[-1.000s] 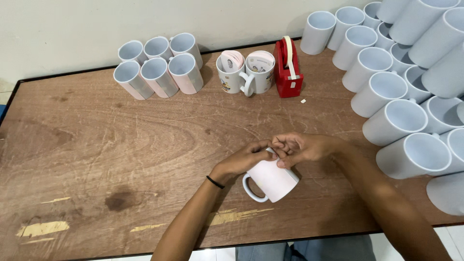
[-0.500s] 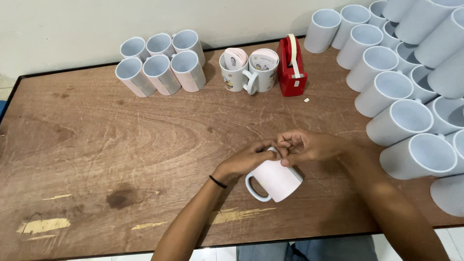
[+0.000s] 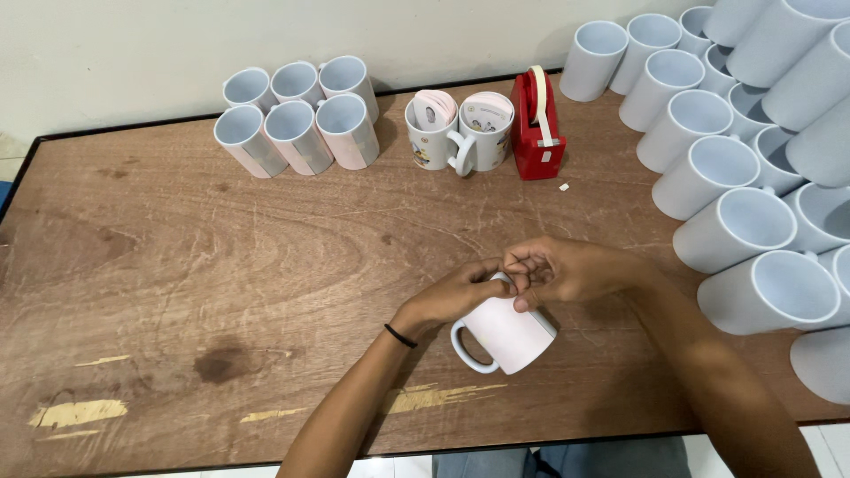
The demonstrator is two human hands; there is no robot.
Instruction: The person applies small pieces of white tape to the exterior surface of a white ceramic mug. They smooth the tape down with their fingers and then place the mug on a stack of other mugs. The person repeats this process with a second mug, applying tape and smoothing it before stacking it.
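Observation:
A white mug wrapped in pale pink paper (image 3: pixel 506 335) stands near the front of the wooden table (image 3: pixel 221 265), its handle turned toward me at the lower left. My left hand (image 3: pixel 453 296) rests on the mug's left top edge with the fingers pinched together. My right hand (image 3: pixel 560 269) curls over the top rim from the right, its fingertips meeting those of the left. Both hands press on the wrap at the mug's upper edge. A dark band circles my left wrist.
Six wrapped mugs (image 3: pixel 297 122) lie in two rows at the back left. Two printed mugs (image 3: pixel 459 133) and a red tape dispenser (image 3: pixel 537 133) stand at the back centre. Several plain white mugs (image 3: pixel 735 177) are stacked on their sides along the right.
My hands and the mug stay in place; the fingers have shifted slightly on the mug's upper edge. The camera view has drifted a little.

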